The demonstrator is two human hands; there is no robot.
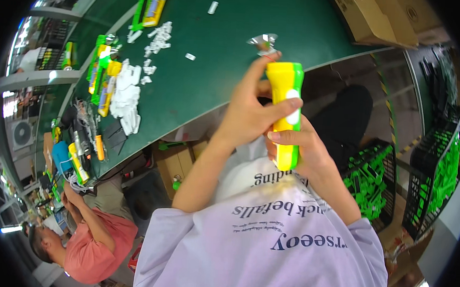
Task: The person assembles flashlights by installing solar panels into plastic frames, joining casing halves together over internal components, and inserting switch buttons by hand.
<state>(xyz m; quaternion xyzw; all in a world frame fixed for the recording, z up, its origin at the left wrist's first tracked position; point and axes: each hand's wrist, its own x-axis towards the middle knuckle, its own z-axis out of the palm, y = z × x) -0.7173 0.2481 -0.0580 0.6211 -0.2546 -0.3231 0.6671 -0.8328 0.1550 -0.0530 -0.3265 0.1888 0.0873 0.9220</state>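
Both of my hands hold a yellow and green flashlight point(285, 124) upright in front of my chest, past the bench's near edge. My left hand point(252, 108) is closed around its upper body, thumb across the white oval on its side. Lower down, my right hand point(307, 147) grips the same body with the thumb pressed on the yellow side. Just beyond my left index finger is a shiny, clear cup-shaped piece point(264, 40), with a bit of red at its base. Whether that finger touches it, I cannot tell.
On the green bench point(207, 80), white parts point(126, 96) lie piled left, beside yellow and green flashlight housings point(107, 85). A cardboard box point(371, 21) stands far right. Black crates of green parts point(368, 187) sit at my right. A person in a red shirt point(100, 246) works at left.
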